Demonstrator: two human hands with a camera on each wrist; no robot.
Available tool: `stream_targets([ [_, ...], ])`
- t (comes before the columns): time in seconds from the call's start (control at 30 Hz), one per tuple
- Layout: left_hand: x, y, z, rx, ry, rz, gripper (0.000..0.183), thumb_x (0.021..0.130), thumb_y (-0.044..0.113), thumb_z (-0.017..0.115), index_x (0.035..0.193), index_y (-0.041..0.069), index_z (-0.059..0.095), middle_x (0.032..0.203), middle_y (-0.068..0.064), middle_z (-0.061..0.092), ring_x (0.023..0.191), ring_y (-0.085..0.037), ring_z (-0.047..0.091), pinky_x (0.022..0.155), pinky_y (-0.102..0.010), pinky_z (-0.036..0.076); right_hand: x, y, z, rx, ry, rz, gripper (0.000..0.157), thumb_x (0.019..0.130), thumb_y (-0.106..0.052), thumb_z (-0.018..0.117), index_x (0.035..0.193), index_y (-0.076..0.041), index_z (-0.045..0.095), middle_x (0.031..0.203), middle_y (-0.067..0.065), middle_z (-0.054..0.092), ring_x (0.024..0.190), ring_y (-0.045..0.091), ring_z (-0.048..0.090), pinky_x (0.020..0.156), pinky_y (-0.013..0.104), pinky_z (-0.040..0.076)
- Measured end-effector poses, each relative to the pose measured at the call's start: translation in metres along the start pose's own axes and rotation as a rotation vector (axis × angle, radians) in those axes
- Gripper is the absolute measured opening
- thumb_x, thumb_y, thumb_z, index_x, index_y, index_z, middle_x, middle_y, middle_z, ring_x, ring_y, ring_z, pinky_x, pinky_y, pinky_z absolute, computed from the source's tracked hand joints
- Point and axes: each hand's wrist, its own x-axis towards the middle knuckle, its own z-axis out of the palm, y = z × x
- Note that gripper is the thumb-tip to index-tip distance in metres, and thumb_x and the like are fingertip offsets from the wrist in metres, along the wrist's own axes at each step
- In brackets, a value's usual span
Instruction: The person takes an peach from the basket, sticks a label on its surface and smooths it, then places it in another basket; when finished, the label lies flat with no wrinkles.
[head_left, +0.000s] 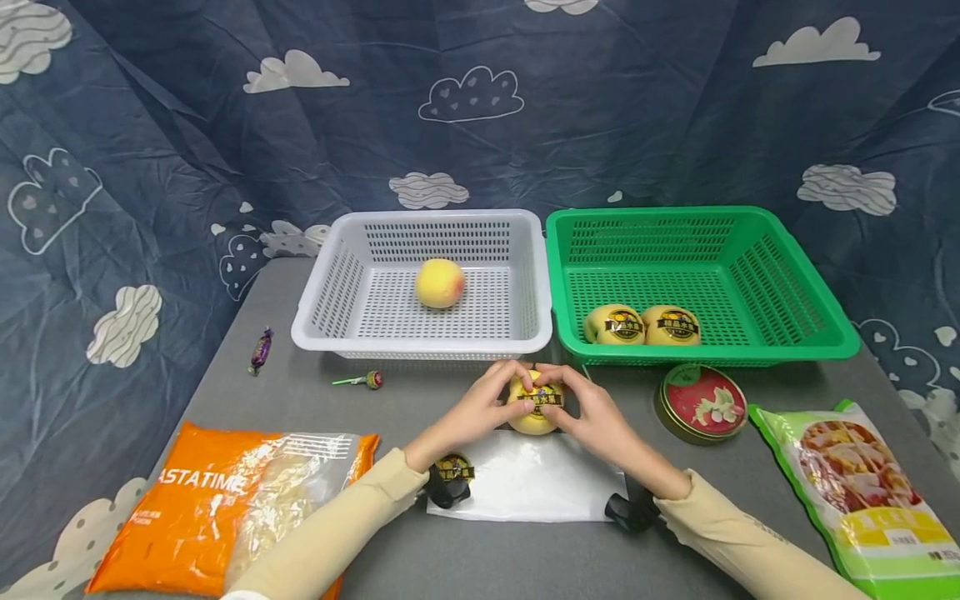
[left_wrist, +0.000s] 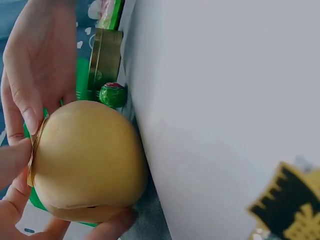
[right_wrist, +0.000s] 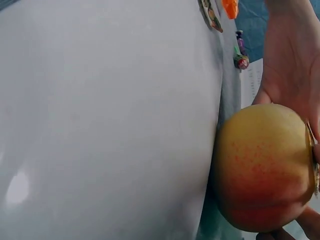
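A yellow peach (head_left: 535, 423) with a red blush sits just beyond the white sheet (head_left: 525, 479). A black-and-gold label (head_left: 542, 399) lies across its upper face. From the left, my left hand (head_left: 489, 407) holds the peach with curled fingers, its thumb at the label. My right hand (head_left: 590, 412) grips the opposite side, its thumb also on the label. In the left wrist view the peach (left_wrist: 90, 155) shows plain yellow; in the right wrist view the peach (right_wrist: 265, 170) shows its red side. Another label (head_left: 454, 468) lies at the sheet's left end, partly covered by the left wrist strap.
A white basket (head_left: 420, 344) holds one peach; a green basket (head_left: 813, 333) holds two labelled ones. Rightward are a round tin (head_left: 701, 404) and a green food bag (head_left: 873, 492). Leftward lie an orange bag (head_left: 180, 517), a lollipop (head_left: 372, 380) and a purple candy (head_left: 260, 351). Another lollipop (left_wrist: 113, 95) sits near the tin.
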Motion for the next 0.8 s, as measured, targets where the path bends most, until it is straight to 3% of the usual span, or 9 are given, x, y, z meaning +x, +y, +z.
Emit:
stream_targets([
  [0.17, 0.005, -0.003, 0.0, -0.059, 0.032, -0.004, 0.017, 0.082, 0.019, 0.066, 0.091, 0.013, 0.053, 0.113, -0.002, 0.051, 0.104, -0.016, 0.044, 0.088, -0.044, 0.037, 0.001, 0.006, 0.004, 0.086, -0.019, 0.024, 0.032, 0.081, -0.023, 0.068, 0.106, -0.012, 0.051, 0.128, 0.005, 0.05, 0.115, 0.022, 0.047, 0.089, 0.043, 0.04],
  [0.27, 0.006, -0.004, 0.0, -0.06, 0.043, -0.002, 0.016, 0.081, 0.018, 0.068, 0.089, 0.014, 0.055, 0.11, 0.0, 0.053, 0.102, -0.014, 0.046, 0.087, -0.043, 0.038, 0.001, 0.011, 0.003, 0.203, -0.051, 0.014, 0.031, 0.082, -0.016, 0.067, 0.107, -0.009, 0.05, 0.13, 0.008, 0.047, 0.118, 0.023, 0.044, 0.093, 0.04, 0.038],
  [0.37, 0.006, -0.004, -0.001, -0.073, 0.047, 0.005, 0.014, 0.081, 0.014, 0.067, 0.089, 0.012, 0.056, 0.112, -0.003, 0.053, 0.103, -0.015, 0.047, 0.089, -0.04, 0.038, 0.001, 0.017, -0.001, 0.397, -0.092, 0.019, 0.031, 0.082, -0.004, 0.063, 0.109, -0.002, 0.048, 0.132, 0.015, 0.043, 0.123, 0.026, 0.038, 0.098, 0.033, 0.033],
  [0.5, 0.002, 0.013, -0.007, -0.134, 0.04, -0.023, 0.014, 0.081, 0.006, 0.065, 0.089, 0.002, 0.055, 0.117, -0.014, 0.053, 0.106, -0.024, 0.047, 0.093, -0.043, 0.036, 0.0, 0.02, -0.005, 0.592, -0.128, 0.076, 0.033, 0.083, 0.006, 0.058, 0.113, 0.007, 0.044, 0.135, 0.021, 0.038, 0.126, 0.029, 0.033, 0.098, 0.024, 0.031],
  [0.6, 0.0, 0.021, -0.01, -0.149, 0.03, -0.045, 0.012, 0.083, 0.006, 0.063, 0.09, 0.0, 0.056, 0.117, -0.014, 0.053, 0.108, -0.025, 0.047, 0.094, -0.044, 0.034, 0.001, 0.015, -0.007, 0.586, -0.142, 0.145, 0.036, 0.085, -0.001, 0.059, 0.117, 0.004, 0.043, 0.136, 0.017, 0.037, 0.126, 0.027, 0.033, 0.099, 0.027, 0.031],
  [0.8, 0.006, -0.007, -0.002, -0.056, 0.028, 0.049, 0.006, 0.085, 0.015, 0.062, 0.086, 0.013, 0.056, 0.1, 0.002, 0.054, 0.099, -0.012, 0.044, 0.089, -0.037, 0.036, 0.006, 0.006, 0.0, 0.461, -0.075, 0.224, 0.036, 0.087, -0.018, 0.061, 0.114, -0.001, 0.045, 0.133, 0.013, 0.043, 0.124, 0.026, 0.036, 0.102, 0.046, 0.025],
])
